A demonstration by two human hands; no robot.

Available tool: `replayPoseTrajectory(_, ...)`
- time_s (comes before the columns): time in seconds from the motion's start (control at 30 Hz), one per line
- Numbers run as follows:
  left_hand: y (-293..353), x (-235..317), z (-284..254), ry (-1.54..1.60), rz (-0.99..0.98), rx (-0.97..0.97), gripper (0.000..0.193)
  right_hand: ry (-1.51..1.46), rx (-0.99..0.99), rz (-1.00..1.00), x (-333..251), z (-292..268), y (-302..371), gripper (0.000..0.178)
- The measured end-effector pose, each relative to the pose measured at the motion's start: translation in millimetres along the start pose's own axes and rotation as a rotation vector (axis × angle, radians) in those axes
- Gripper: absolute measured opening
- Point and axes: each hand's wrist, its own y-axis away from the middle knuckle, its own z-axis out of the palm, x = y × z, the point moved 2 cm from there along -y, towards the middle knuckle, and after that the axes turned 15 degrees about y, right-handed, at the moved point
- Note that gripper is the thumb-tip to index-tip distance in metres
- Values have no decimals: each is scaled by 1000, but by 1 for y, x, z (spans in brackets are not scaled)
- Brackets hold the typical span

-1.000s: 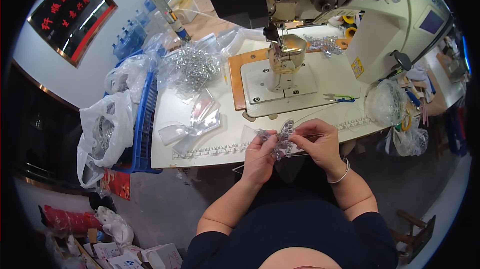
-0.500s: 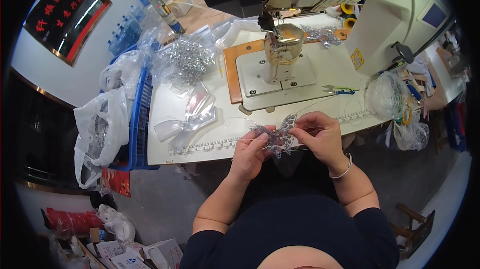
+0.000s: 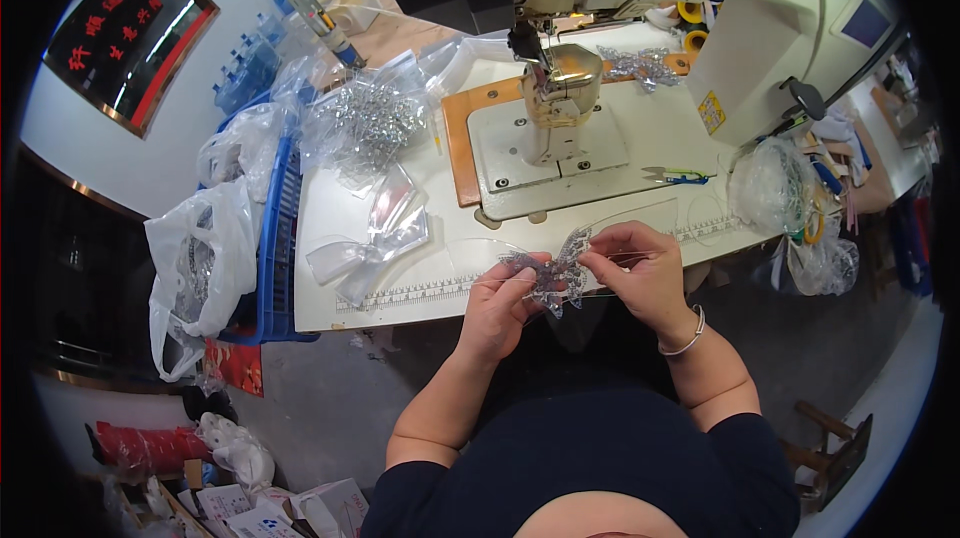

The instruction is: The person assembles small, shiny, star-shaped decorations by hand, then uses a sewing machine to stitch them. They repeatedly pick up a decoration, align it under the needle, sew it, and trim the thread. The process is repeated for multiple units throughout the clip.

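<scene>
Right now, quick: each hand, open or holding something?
Left hand: closed, holding the silvery butterfly-shaped piece by its left side.
Right hand: closed, pinching the same piece at its right side.

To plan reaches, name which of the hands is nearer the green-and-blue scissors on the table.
Right. The right hand is slightly left of the scissors, on the person's side; the left hand is also on that side but farther left.
</scene>
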Motion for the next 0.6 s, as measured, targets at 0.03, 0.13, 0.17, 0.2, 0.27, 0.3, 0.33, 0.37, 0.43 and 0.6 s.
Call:
replayPoseTrajectory(0.03, 0, 0, -1, 2, -3, 0, 28, 15, 11, -22, 0, 0, 0, 16)
replayPoseTrajectory(0.13, 0, -2, -1, -3, 16, -14, 31, 48, 42, -74, -2, 1, 0, 16)
replayPoseTrajectory(0.17, 0, -2, -2, 8, 7, -40, 33, 51, 49, -81, -4, 1, 0, 15)
replayPoseTrajectory(0.2, -1, -1, -4, 18, -2, -65, 35, 55, 56, -89, -5, 1, 1, 14)
replayPoseTrajectory(0.27, -1, 0, -6, 90, -25, -148, 40, 127, 89, -171, -6, 0, 1, 12)
replayPoseTrajectory(0.3, -1, 0, -6, 153, -41, -207, 43, 163, 106, -212, -7, -1, 1, 11)
replayPoseTrajectory(0.33, -1, 1, -6, 215, -55, -264, 45, 194, 112, -242, -9, -1, 2, 10)
replayPoseTrajectory(0.37, -1, 2, -5, 232, -71, -282, 44, 224, 119, -271, -11, -2, 2, 10)
replayPoseTrajectory(0.43, -2, 3, -4, 267, -102, -318, 42, 282, 134, -329, -13, 0, 4, 10)
replayPoseTrajectory(0.6, -8, -1, -14, 114, -107, -170, 26, 361, 124, -380, -17, 1, 8, 11)
